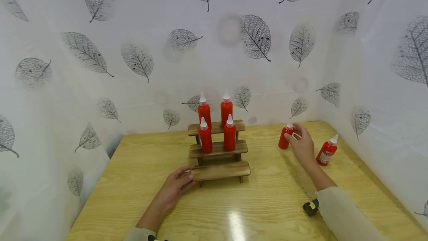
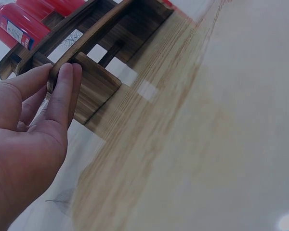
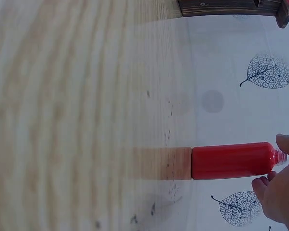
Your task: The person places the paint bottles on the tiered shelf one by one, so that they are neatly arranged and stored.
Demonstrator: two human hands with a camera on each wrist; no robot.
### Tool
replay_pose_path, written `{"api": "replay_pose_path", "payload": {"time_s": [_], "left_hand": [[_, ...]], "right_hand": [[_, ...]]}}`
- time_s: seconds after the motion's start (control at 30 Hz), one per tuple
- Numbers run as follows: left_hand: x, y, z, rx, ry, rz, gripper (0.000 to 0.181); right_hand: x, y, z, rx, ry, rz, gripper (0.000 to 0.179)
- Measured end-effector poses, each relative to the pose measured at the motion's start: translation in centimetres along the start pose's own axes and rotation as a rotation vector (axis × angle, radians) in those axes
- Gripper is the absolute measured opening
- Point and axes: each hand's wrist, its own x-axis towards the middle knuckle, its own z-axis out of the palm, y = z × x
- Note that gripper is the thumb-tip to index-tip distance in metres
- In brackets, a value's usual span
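Note:
My left hand (image 1: 175, 185) pinches the left end of the lowest step of a three-tier wooden stand (image 1: 220, 170); thumb and fingertips close on the board's end in the left wrist view. On the top tier stand two red squeeze bottles with white pointed caps, and two more like them on the middle tier. At the right, my right hand (image 1: 302, 146) holds a red bottle (image 3: 231, 161) by its neck, thumb on one side and fingers on the other. That bottle is upright, its base at the tabletop, and its top is partly hidden by the hand.
Another red bottle (image 1: 326, 151) with a white cap and label stands to the right of my right forearm. The light wood table (image 1: 150, 159) ends against a white leaf-patterned curtain (image 1: 160, 96) at the back and sides. A black wrist-worn piece (image 1: 311, 207) is by the right sleeve.

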Motion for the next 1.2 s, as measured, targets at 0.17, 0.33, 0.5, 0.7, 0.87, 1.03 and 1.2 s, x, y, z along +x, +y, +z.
{"api": "replay_pose_path", "payload": {"time_s": [0.17, 0.33, 0.5, 0.7, 0.87, 1.03, 1.2], "left_hand": [[0.0, 0.0, 0.0, -0.006, 0.001, -0.001, 0.051], [0.1, -0.1, 0.1, 0.003, 0.007, -0.001, 0.051], [0.1, -0.1, 0.2, 0.001, 0.021, -0.006, 0.051], [0.0, 0.0, 0.2, 0.0, 0.023, -0.007, 0.05], [0.1, -0.1, 0.1, 0.002, 0.019, -0.006, 0.05], [0.0, 0.0, 0.1, -0.005, 0.02, -0.007, 0.051], [0.0, -0.1, 0.1, -0.019, 0.023, -0.005, 0.051]], "right_hand": [[0.5, 0.3, 0.6, 0.013, 0.016, -0.001, 0.057], [0.9, 0.6, 1.0, 0.017, 0.025, 0.016, 0.056], [1.1, 0.8, 0.9, -0.004, 0.024, 0.025, 0.055], [1.0, 0.6, 0.9, -0.062, 0.035, 0.025, 0.055], [0.6, -0.1, 1.0, -0.071, 0.032, -0.002, 0.056], [-0.4, -1.8, 1.2, -0.039, -0.01, -0.075, 0.056], [-1.6, -4.0, 1.4, 0.009, -0.034, -0.154, 0.054]]}}
